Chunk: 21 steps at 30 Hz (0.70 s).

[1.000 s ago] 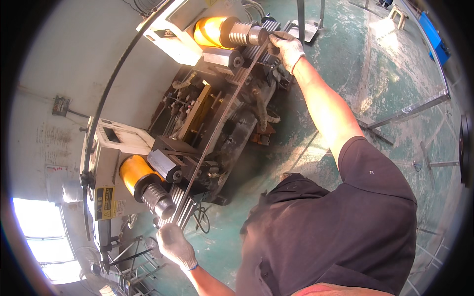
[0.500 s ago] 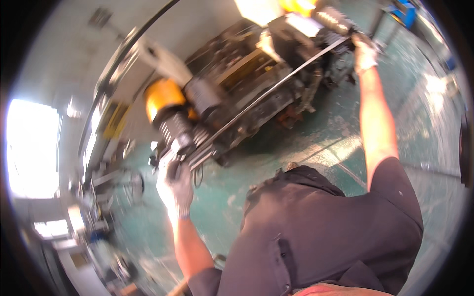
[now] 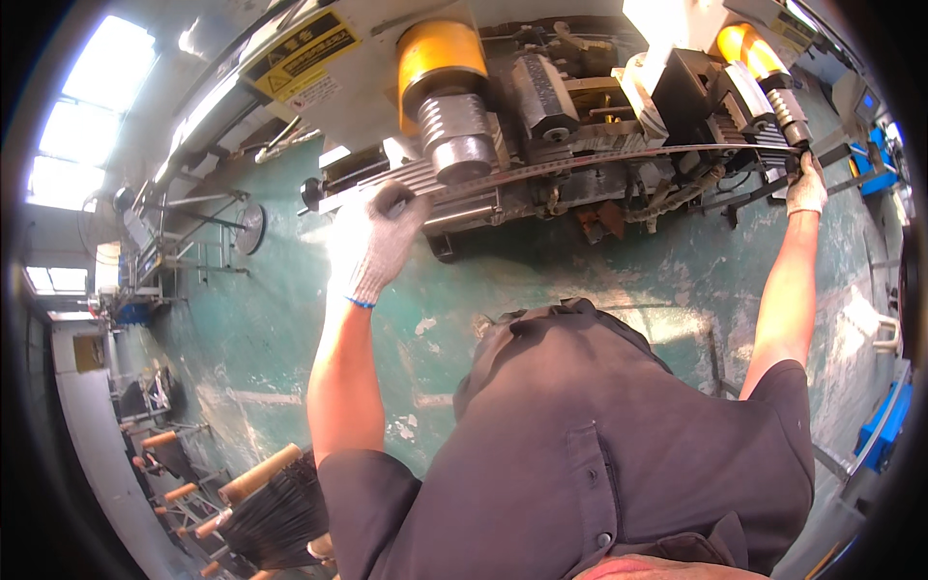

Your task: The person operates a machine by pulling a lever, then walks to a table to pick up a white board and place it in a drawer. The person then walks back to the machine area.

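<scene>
Across the front of the machine [image 3: 590, 101], we see a long thin strip [image 3: 599, 159] stretched between two gloved hands, bowing slightly in the fisheye view. The left hand [image 3: 377, 237] pinches it at one end, fingers curled in, a blue edge on the glove's cuff; the right hand [image 3: 807, 188] grips the other end, though its fingers are too small for us to tell apart. Just above the left hand, a yellow cylinder [image 3: 440, 63] carries a ribbed metal end piece [image 3: 454, 130] – and a second yellow cylinder [image 3: 749, 48] sits near the right hand. Between them we find a dark metal block [image 3: 546, 97]. Farther out are a yellow-and-black label [image 3: 302, 58], the worn green floor [image 3: 483, 261], a bright window [image 3: 97, 97] and, at lower left, a rack [image 3: 256, 474] with tan rollers and dark material.
</scene>
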Tool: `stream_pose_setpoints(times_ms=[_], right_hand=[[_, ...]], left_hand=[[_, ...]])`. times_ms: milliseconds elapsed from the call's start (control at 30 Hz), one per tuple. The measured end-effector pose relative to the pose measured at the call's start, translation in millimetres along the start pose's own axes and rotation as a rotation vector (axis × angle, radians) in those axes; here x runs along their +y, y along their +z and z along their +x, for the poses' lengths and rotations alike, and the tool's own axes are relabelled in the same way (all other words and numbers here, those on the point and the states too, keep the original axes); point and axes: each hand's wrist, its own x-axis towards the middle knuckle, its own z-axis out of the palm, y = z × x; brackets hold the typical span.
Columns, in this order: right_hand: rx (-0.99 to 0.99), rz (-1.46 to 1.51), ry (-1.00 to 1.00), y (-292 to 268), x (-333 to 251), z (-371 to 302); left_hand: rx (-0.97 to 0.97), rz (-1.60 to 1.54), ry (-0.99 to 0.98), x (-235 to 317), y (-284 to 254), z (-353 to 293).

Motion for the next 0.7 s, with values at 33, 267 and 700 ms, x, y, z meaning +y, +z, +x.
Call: stream_pose_setpoints(times_ms=[33,267,700], right_hand=[[-0.006,-0.024,0.006,-3.8,1.7,8.4],[-0.042,0.028,0.011,-4.0,1.4,11.4],[-0.082,-0.008,0.003,-16.3,0.0,32.7]], left_hand=[[-0.015,0.042,0.003,1.4,-3.1,1.7],[-0.065,0.047,-0.016,-9.5,-8.7,11.1],[-0.120,0.088,-0.009,-10.3,-13.4,14.1]])
